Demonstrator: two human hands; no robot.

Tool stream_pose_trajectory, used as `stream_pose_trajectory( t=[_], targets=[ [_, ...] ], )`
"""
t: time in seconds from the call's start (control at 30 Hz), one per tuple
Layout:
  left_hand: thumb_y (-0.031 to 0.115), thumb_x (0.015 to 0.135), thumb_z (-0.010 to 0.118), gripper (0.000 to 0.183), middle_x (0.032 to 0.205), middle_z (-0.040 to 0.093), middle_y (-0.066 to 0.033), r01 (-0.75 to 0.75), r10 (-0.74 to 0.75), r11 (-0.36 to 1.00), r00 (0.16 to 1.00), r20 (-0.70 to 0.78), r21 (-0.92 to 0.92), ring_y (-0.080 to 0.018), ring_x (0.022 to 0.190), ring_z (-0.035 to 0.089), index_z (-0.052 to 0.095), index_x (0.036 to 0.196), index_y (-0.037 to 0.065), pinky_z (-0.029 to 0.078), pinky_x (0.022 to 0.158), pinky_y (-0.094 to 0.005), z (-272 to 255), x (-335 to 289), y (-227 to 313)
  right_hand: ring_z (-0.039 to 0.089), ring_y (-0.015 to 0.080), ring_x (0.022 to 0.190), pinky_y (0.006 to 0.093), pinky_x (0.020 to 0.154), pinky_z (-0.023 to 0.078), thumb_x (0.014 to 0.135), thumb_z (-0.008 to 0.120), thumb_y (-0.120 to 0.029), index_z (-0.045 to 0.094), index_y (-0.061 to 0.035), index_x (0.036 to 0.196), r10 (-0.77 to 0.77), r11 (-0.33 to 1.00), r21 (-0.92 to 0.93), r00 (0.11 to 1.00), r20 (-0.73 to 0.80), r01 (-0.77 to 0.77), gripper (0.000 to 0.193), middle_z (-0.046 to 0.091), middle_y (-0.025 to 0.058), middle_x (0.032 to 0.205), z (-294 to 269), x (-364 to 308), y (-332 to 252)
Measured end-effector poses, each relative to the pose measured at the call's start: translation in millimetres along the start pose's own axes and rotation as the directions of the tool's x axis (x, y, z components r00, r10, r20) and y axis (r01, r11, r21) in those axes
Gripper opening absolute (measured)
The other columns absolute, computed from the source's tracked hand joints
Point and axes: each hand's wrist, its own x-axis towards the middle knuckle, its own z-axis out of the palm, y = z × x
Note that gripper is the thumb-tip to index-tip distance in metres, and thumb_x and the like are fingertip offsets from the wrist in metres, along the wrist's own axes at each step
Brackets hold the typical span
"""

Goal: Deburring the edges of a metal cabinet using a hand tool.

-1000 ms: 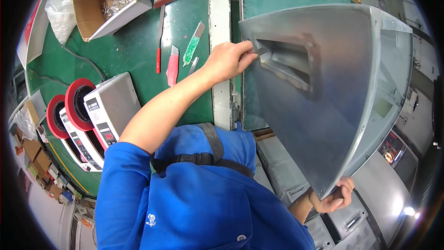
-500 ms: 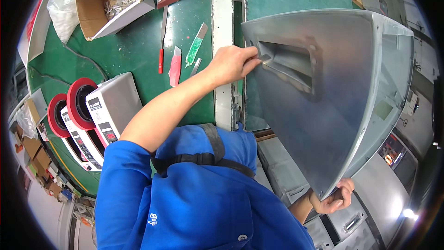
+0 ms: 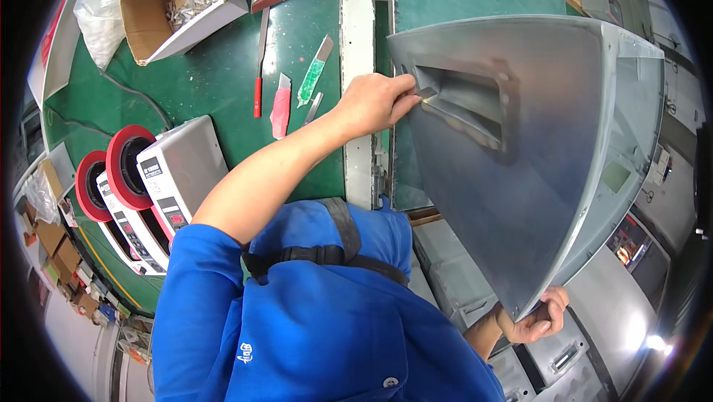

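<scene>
A large grey sheet-metal box (image 3: pixel 512 186) stands tilted on my right, with a rectangular recess (image 3: pixel 468 105) near the top of its broad face. Discoloured marks run around the recess edge. My left hand (image 3: pixel 377 105) pinches a small flat metal piece (image 3: pixel 427 93), most of it hidden by the fingers, with its tip at the recess's left corner. Lower down, my right hand (image 3: pixel 536 318) is closed around the bottom corner of the box, fingers curled over its edge.
The green bench (image 3: pixel 215 90) on the left bears an open carton (image 3: pixel 148 23) of small metal parts, a red-handled file (image 3: pixel 260 67), green-wrapped (image 3: pixel 313 79) and pink-wrapped (image 3: pixel 281 108) blades, and white machines with red reels (image 3: pixel 132 168). A pale post (image 3: pixel 358 23) separates the benches.
The metal piece in my left fingers has tilted slightly at the recess corner. My right hand and the box stay in place.
</scene>
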Motion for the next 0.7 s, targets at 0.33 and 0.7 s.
stream_pose_trajectory(
  t=[0.33, 0.7],
  targets=[
    [0.023, 0.075, 0.057, 0.017, 0.058, 0.054, -0.0124, 0.039, -0.04, 0.998, 0.999, 0.035, 0.042, -0.0326, 0.056, 0.054, 0.05, 0.074, 0.007, 0.042, 0.049, -0.0396, -7.5, 2.9, -0.9, 0.037, 0.0178, 0.062, 0.0315, 0.058, 0.028, 0.083, 0.029, -0.025, 0.046, -0.0055, 0.087, 0.013, 1.0, 0.003, 0.999, 0.039, -0.013, 0.026, 0.044, 0.0069, 0.059, -1.6, 0.2, -0.6],
    [0.024, 0.075, 0.056, 0.016, 0.058, 0.055, -0.0127, 0.052, -0.053, 0.998, 0.996, 0.07, 0.027, -0.0334, 0.058, 0.055, 0.051, 0.076, 0.009, 0.043, 0.051, -0.0424, -1.7, -0.1, 1.3, 0.036, 0.0174, 0.062, 0.0316, 0.058, 0.028, 0.084, 0.028, -0.025, 0.046, -0.0069, 0.089, 0.021, 1.0, 0.009, 0.999, 0.03, -0.021, 0.026, 0.044, 0.0066, 0.06, -1.0, 0.1, -2.0]
  ],
)
